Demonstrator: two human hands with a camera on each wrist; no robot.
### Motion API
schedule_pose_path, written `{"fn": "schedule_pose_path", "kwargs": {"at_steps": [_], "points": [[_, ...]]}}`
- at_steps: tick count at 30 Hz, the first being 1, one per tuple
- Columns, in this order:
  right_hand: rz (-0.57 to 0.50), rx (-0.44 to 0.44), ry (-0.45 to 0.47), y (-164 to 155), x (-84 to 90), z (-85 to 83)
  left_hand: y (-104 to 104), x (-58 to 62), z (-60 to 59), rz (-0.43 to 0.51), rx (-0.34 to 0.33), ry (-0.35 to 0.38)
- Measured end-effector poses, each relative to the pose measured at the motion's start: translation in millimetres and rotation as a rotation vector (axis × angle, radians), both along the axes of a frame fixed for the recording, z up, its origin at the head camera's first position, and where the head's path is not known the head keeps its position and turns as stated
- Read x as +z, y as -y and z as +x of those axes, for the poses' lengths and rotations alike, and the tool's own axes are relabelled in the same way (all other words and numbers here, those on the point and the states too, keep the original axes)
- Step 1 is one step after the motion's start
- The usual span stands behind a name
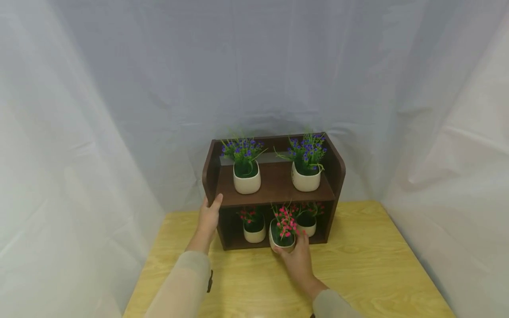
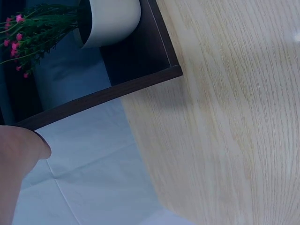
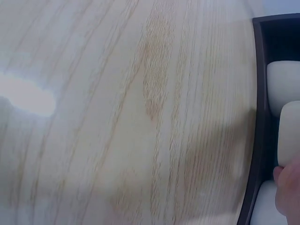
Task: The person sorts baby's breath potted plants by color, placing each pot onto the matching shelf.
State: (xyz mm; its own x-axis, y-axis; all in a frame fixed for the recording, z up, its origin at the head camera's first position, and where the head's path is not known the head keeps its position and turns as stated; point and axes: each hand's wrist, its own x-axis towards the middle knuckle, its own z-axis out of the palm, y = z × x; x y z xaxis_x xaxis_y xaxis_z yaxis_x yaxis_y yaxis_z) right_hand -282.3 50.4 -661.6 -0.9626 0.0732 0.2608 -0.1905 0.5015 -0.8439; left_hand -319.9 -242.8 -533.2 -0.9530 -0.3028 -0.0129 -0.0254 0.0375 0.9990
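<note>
The right hand is curled round a white pot of pink flowers, which sits at the front lip of the lower tier of the dark shelf — between the two pink-flowered pots that stand further in. The left hand lies flat against the shelf's left side panel, fingers straight and thumb up on the front edge, bracing it on the table. As I judge it, the step in hand is moving this pot at the shelf's mouth, and doing it well means keeping the pot upright and low so the flowers clear the tier above, steering straight through the gap without nudging either neighbour — and keeping the brace firm so the shelf does not slide. Two blue-flowered pots stand on top.
</note>
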Motion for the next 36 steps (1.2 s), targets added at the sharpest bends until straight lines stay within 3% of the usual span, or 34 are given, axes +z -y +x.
{"fn": "schedule_pose_path", "kwargs": {"at_steps": [16,25,28,36], "points": [[0.056,-0.001,0.010,-6.2,-19.1,-20.7,-8.0,8.1,-1.4,0.002,-0.006,-0.038],[0.101,-0.022,-0.127,1.6,-19.7,-28.4,-6.0,8.7,-1.5,0.024,-0.016,-0.024],[0.120,-0.036,-0.080,7.0,-18.2,-31.4,-3.1,6.0,-2.0,0.035,-0.006,-0.012],[0.168,-0.020,0.204,15.1,1.9,-33.4,-0.2,3.6,2.2,0.028,-0.011,-0.002]]}}
